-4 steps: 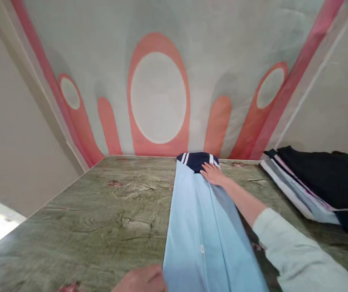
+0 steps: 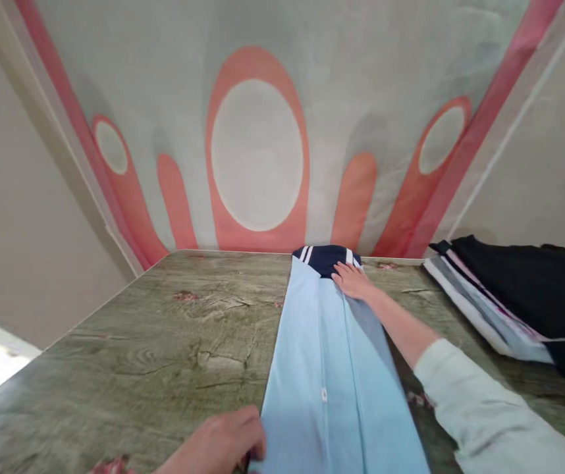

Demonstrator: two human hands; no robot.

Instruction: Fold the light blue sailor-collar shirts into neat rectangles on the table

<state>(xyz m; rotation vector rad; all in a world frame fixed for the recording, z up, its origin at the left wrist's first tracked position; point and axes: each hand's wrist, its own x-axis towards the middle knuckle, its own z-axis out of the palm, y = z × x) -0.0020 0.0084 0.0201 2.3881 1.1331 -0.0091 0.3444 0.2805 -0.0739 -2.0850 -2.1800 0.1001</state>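
Note:
A light blue sailor-collar garment lies lengthwise on the table, folded into a long narrow strip. Its navy collar with white stripes is at the far end. My right hand rests flat on the cloth just below the collar, fingers stretched out. At the near left edge of the garment, my left hand has its fingers curled around the cloth's edge. The bottom of the garment runs out of view. A small white spot, perhaps a button or tag, shows on its middle strip.
A stack of folded clothes, black on top with white, grey and pink layers below, lies at the right. The wood-patterned table ends at a wall painted with pink and coral shapes.
My left hand has come up further into view along the garment's left edge. The garment's near part has shifted slightly left, while my right hand stays by the collar.

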